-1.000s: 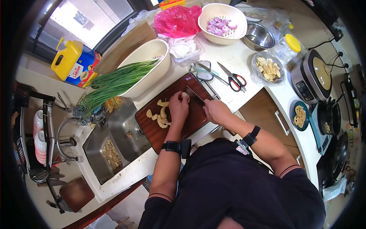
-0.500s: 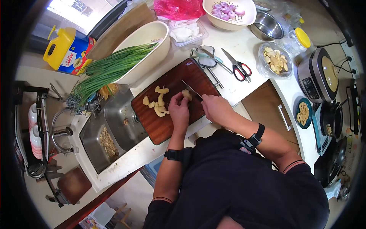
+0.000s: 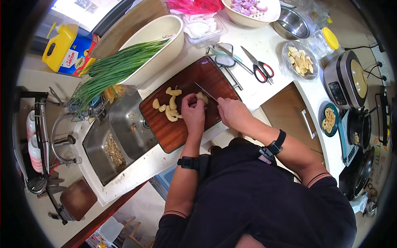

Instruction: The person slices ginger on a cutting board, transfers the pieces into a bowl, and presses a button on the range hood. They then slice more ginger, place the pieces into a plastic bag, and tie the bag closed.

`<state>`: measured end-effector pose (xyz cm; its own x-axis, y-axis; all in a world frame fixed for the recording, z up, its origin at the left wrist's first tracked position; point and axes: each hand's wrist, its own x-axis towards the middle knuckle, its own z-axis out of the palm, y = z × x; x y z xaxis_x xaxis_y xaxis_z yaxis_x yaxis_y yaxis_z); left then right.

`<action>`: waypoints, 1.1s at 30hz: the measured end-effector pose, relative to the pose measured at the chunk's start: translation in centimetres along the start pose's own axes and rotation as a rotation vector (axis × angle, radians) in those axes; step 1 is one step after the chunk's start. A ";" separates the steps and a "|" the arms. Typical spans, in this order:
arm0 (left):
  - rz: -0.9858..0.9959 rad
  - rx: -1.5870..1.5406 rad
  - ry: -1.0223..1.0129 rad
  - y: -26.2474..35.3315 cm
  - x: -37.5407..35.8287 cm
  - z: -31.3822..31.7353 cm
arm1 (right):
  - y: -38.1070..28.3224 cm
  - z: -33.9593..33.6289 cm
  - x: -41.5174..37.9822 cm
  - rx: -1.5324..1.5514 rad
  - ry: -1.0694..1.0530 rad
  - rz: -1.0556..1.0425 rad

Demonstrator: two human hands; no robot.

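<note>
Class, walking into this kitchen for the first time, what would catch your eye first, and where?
Probably the long green stalks hanging from the cream basin towards the sink, with a yellow jug beside them. Then the reddish-brown board, where the left hand holds a pale piece and the right hand a knife.

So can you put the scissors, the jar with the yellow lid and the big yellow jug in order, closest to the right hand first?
From the right hand:
1. Scissors: just beyond it, on the counter.
2. Yellow-lidded jar: farther off, to the right.
3. Yellow jug: far left, near the window.
</note>
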<state>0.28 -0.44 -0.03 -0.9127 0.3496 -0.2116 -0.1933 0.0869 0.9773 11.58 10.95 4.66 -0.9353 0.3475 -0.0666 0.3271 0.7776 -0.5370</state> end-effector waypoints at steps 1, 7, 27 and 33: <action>0.024 0.006 0.005 0.0 0.1 0.1 | 0.0 -0.1 0.0 0.008 -0.001 -0.004; 0.072 0.128 0.003 -0.7 0.4 -0.5 | -0.8 -0.2 -0.5 0.049 0.021 0.003; 0.032 0.002 0.014 -1.3 -0.1 -0.9 | -3.4 -2.3 -1.8 0.041 -0.061 0.092; 0.057 -0.010 0.019 -1.3 0.0 -0.8 | -3.7 -2.6 -1.8 -0.004 -0.102 0.091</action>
<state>0.29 -1.28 -1.28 -0.9291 0.3358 -0.1549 -0.1437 0.0582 0.9879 12.40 8.77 8.92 -0.9106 0.3615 -0.2001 0.4113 0.7476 -0.5214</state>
